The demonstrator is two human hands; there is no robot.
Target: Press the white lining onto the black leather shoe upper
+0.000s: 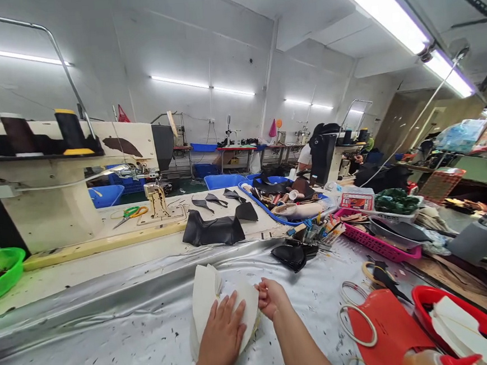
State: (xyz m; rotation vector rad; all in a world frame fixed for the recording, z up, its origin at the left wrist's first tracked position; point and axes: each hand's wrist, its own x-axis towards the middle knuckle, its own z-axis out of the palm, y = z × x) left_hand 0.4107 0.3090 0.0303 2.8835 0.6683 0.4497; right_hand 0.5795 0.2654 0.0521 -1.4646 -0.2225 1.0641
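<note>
A stack of white, curved, flat pieces point(202, 290), perhaps lining or card, lies on the silver cloth in front of me. My left hand point(224, 327) rests on the stack with its fingers stretched out over the top piece. At the right edge of that piece, my right hand point(271, 297) has its fingers curled in, the tips closed at the rim. My palm hides part of the stack. Beyond it, a black leather piece point(213, 230) and a folded black piece point(295, 255) lie on the work surface.
A sewing machine point(55, 203) stands at the left, with scissors point(136, 213) on its bed. To the right are a blue tray point(271, 218) of thread spools, a pink basket point(383, 247), a red sheet point(385, 320) and a red tub point(421, 298). A green bowl point(12, 268) sits far left.
</note>
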